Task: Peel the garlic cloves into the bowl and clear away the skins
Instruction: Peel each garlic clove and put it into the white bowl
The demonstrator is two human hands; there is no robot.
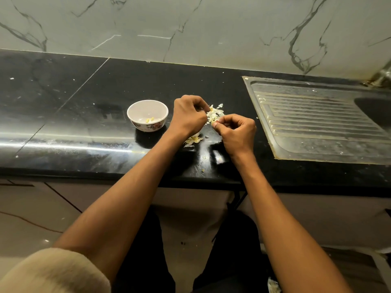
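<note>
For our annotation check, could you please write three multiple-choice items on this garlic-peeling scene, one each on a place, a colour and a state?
1. Where does the bowl stand relative to the hands?
A. on the person's left of them
B. on the sink drainboard
C. on the floor

2. What colour is the countertop?
A. white
B. black
C. wooden brown

3. What is inside the bowl?
A. a heap of skins
B. water to the brim
C. a few pale yellow cloves

Answers: 1 A, it sits beside the left hand, away from the right hand. 2 B, the glossy slab is black. 3 C, only the peeled cloves lie at its bottom; the skins lie on the counter.
</note>
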